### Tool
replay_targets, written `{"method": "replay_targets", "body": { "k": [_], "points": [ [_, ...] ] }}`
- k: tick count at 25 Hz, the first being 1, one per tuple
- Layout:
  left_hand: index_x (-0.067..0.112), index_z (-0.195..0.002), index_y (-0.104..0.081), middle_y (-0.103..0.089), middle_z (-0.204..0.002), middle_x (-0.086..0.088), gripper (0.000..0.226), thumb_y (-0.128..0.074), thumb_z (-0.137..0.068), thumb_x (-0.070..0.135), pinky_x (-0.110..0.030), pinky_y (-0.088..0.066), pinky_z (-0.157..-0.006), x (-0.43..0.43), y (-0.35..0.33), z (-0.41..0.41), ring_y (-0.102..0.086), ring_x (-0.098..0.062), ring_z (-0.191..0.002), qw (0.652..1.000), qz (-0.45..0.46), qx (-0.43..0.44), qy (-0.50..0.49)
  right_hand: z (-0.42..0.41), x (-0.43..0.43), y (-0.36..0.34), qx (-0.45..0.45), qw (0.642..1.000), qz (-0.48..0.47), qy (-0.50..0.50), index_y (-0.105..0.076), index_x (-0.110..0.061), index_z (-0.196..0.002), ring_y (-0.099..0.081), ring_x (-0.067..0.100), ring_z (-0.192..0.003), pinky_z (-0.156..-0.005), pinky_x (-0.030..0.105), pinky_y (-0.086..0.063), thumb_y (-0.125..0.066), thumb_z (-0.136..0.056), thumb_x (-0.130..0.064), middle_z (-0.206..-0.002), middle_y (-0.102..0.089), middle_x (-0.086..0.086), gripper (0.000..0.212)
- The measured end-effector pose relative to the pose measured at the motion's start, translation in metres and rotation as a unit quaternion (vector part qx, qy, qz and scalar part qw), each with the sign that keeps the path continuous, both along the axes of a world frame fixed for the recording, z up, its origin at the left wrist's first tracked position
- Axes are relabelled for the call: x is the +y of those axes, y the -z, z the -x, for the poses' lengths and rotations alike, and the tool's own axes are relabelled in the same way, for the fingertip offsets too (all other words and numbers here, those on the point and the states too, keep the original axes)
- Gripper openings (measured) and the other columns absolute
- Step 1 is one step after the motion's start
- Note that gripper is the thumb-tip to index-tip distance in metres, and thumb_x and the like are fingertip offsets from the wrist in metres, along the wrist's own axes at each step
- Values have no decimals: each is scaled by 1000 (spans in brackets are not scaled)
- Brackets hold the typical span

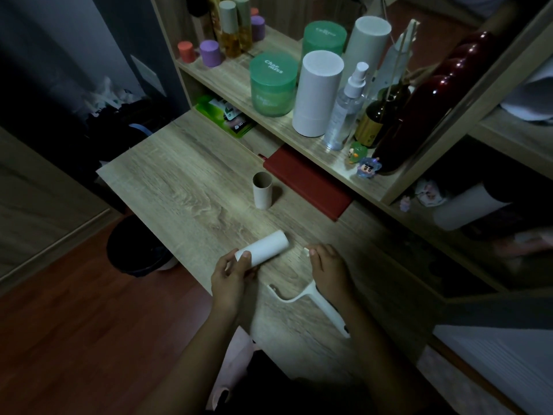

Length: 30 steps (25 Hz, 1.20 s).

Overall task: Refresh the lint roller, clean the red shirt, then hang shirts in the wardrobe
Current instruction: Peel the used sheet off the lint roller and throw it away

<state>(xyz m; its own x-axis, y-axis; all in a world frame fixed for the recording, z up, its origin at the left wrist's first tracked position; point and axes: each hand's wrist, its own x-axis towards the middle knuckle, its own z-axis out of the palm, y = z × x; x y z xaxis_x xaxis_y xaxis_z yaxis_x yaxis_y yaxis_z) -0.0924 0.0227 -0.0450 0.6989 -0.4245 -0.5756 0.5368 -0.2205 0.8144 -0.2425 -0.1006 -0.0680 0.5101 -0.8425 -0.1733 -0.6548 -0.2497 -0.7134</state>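
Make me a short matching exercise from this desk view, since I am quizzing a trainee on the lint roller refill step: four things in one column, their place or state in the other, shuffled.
Things
1. white refill roll
2. cardboard core
3. lint roller handle
4. red notebook

Places or states
A. standing upright on the desk, alone
B. lying flat, partly under the shelf
C. held in the left hand
D. lying on the desk, no roll on it, under the right hand

Pairs: 1-C, 2-A, 3-D, 4-B
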Motion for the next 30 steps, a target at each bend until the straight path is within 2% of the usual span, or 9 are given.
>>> {"method": "replay_targets", "body": {
  "k": [5, 7, 9, 13, 16, 19, 21, 24, 30],
  "points": [
    [24, -106, -62, -62, -116, -14, 22, -66, -84, 22, -32, -53, -79, 2, -4, 1, -65, -29, -102, 1000, 18, 17, 14, -3, -5, -18, 1, 998, 67, -13, -57, -12, -122, -57, 21, -108, -84, 27, -44, -41, -96, -28, -118, -60, 6, 34],
    [21, -107, -63, -62, -117, -16, 23, -66, -85, 19, -32, -54, -79, 2, -6, 2, -65, -30, -103, 999, 33, 30, 25, -15, -10, -33, -55, 997, -52, -5, -48, -13, -133, -49, 13, -119, -91, 22, -37, -42, -97, -24, -128, -53, -2, 39],
    [21, -106, -64, -63, -116, -17, 22, -66, -84, 18, -36, -54, -84, 2, -8, 2, -65, -31, -104, 997, 51, 32, 39, -27, -12, -47, -96, 975, -199, -22, -44, -16, -138, -45, 8, -121, -96, 23, -36, -43, -97, -27, -132, -50, -6, 42],
    [22, -112, -63, -66, -112, -17, 32, -69, -81, 24, -47, -51, -94, 2, -6, -5, -65, -30, -103, 998, 49, -7, 39, -36, -21, -52, -144, 960, -240, -26, -55, -8, -126, -58, 9, -104, -83, 11, -46, -57, -90, -20, -116, -62, 1, 38],
    [26, -108, -63, -67, -109, -18, 28, -70, -81, 25, -46, -52, -92, 4, -4, -9, -66, -31, -100, 999, 41, -18, 21, -39, -35, -45, -140, 972, -190, 10, -66, -16, -112, -67, 12, -90, -82, 27, -54, -70, -80, -24, -103, -72, 5, 34],
    [34, -100, -64, -67, -108, -18, 23, -72, -80, 26, -44, -54, -89, 10, -1, -13, -67, -31, -98, 999, 28, -31, 4, -46, -45, -37, -63, 994, -94, -6, -71, -12, -103, -65, 13, -83, -71, 22, -52, -71, -78, -16, -98, -72, 6, 25],
    [31, -103, -63, -66, -110, -17, 25, -71, -80, 25, -40, -54, -86, 15, 1, -13, -67, -29, -98, 999, 24, -26, -8, -55, -49, -32, 3, 997, -37, -72, -71, -9, -102, -63, 16, -85, -71, 23, -47, -70, -78, -14, -101, -69, 7, 24],
    [26, -106, -62, -65, -111, -19, 27, -70, -81, 21, -32, -53, -80, 19, 1, -13, -66, -29, -99, 999, 23, -26, -24, -66, -54, -18, 34, 988, 17, -150, -72, -7, -99, -63, 26, -91, -76, 26, -43, -70, -76, -12, -99, -69, 13, 23],
    [38, -95, -64, -66, -109, -16, 24, -74, -75, 30, -42, -55, -86, 23, 0, -17, -66, -30, -99, 998, 3, -58, -15, -69, -50, -10, 44, 986, 61, -150, -64, -5, -116, -61, 26, -106, -91, 33, -48, -66, -83, -21, -116, -66, 13, 36]
  ]
}}
